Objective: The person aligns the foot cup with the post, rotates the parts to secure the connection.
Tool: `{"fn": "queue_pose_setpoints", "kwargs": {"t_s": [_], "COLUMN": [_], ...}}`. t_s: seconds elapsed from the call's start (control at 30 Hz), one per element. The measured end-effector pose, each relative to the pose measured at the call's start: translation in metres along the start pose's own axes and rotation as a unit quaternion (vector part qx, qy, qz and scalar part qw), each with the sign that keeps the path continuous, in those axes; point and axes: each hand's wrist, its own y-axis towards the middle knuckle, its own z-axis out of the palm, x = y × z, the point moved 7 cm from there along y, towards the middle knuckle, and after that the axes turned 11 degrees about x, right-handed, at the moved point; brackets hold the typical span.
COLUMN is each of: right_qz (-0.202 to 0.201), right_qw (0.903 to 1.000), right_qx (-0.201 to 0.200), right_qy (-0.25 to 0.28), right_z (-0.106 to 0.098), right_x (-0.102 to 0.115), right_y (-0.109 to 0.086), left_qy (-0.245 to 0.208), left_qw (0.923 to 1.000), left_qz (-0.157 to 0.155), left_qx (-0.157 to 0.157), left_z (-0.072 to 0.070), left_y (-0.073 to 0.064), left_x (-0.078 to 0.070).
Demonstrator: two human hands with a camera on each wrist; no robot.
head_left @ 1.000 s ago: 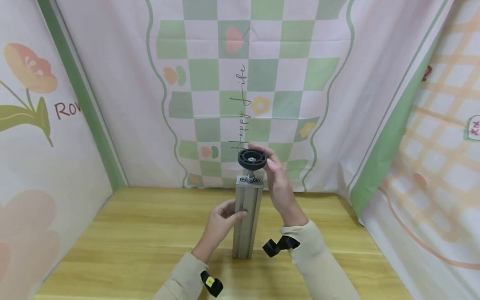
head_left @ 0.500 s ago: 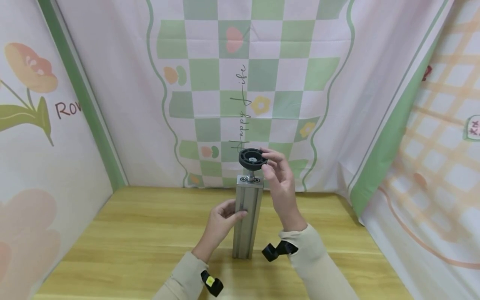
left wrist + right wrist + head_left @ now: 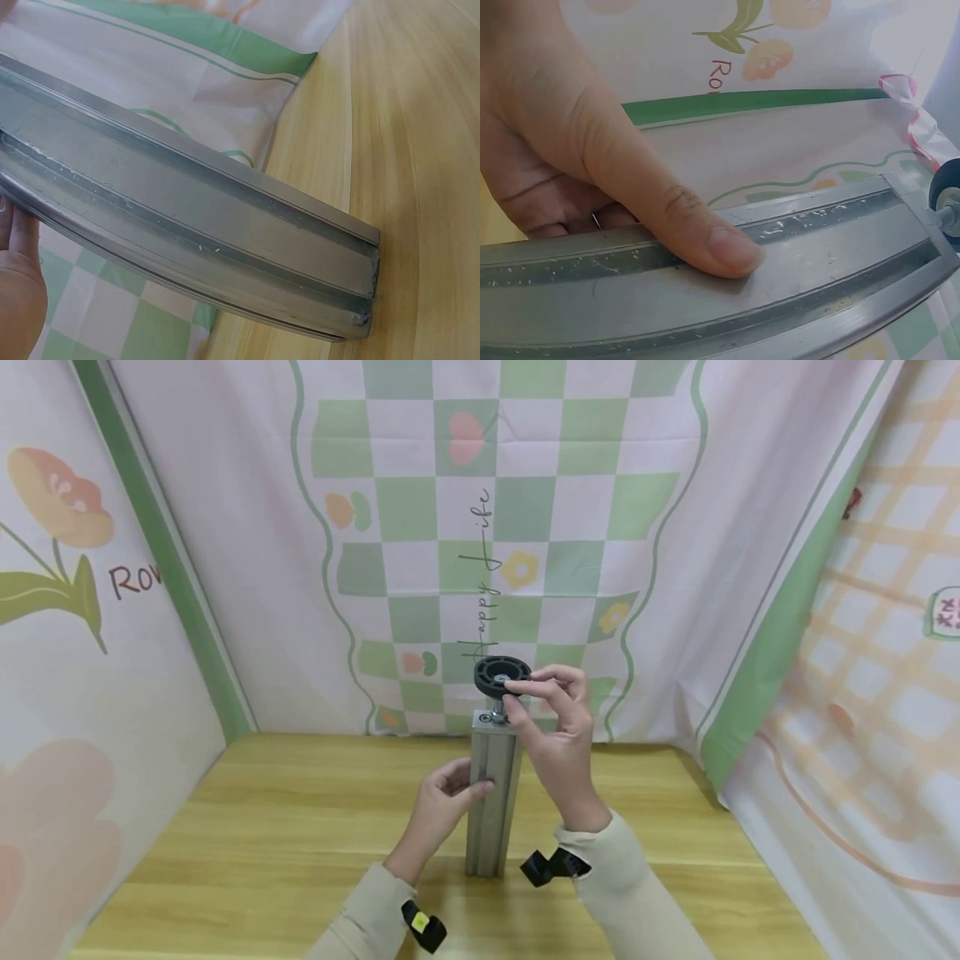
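Observation:
An aluminium profile (image 3: pixel 491 827) stands upright on the table, with long grooves in its sides. A black round levelling foot (image 3: pixel 489 674) sits on a metal stem at its top end, pad upward. My left hand (image 3: pixel 442 797) grips the profile about halfway up, thumb on the near face. In the right wrist view the left hand's thumb (image 3: pixel 720 247) lies along the grooved metal. My right hand (image 3: pixel 558 735) pinches the right rim of the foot, index finger over the pad and thumb by its near edge. The left wrist view shows the profile's bottom end (image 3: pixel 367 289) on the wood.
The wooden table (image 3: pixel 262 843) spreads around the profile. A checked curtain (image 3: pixel 412 510) hangs behind the table, with printed cloth (image 3: pixel 60 693) at the left and a green-edged curtain (image 3: pixel 765 668) at the right. Black camera straps are on both wrists.
My right hand has moved from the far right side of the foot round to its near right edge, fingers curling in over the pad. The left hand and profile stay put.

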Motion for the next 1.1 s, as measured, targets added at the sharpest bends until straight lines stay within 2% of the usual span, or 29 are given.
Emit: {"fn": "queue_pose_setpoints", "kwargs": {"t_s": [0.2, 0.27, 0.37, 0.43, 0.53, 0.63, 0.73, 0.83, 1.1], "right_qz": [-0.002, 0.012, 0.049, 0.081, 0.113, 0.119, 0.115, 0.11, 0.106], "right_qw": [0.9995, 0.9995, 0.9966, 0.9883, 0.9693, 0.9514, 0.9423, 0.9407, 0.9454], "right_qx": [-0.002, 0.013, 0.063, 0.103, 0.149, 0.18, 0.195, 0.202, 0.211], "right_qy": [-0.031, -0.024, 0.022, 0.078, 0.159, 0.22, 0.247, 0.25, 0.225], "right_z": [-0.003, -0.004, -0.002, 0.002, 0.008, 0.012, 0.014, 0.015, 0.013], "right_x": [0.001, -0.001, -0.01, -0.017, -0.024, -0.027, -0.029, -0.029, -0.031], "right_y": [0.002, 0.005, 0.009, 0.012, 0.015, 0.017, 0.018, 0.019, 0.019], "left_qy": [0.003, 0.001, -0.003, -0.005, -0.007, -0.005, -0.004, -0.005, -0.002], "left_qw": [1.0, 1.0, 1.0, 1.0, 1.0, 1.0, 1.0, 1.0, 1.0], "left_qz": [0.001, -0.001, -0.002, -0.002, 0.0, 0.0, 0.0, -0.001, -0.003], "left_qx": [-0.001, -0.002, -0.001, -0.001, 0.0, 0.001, 0.002, 0.003, 0.007], "left_z": [0.0, 0.0, 0.0, 0.0, 0.0, 0.0, 0.0, 0.0, 0.0], "left_y": [-0.001, 0.0, 0.0, 0.0, 0.0, 0.0, 0.0, 0.0, 0.0], "left_x": [-0.001, -0.001, 0.0, 0.0, 0.0, 0.001, 0.001, 0.001, 0.001]}}
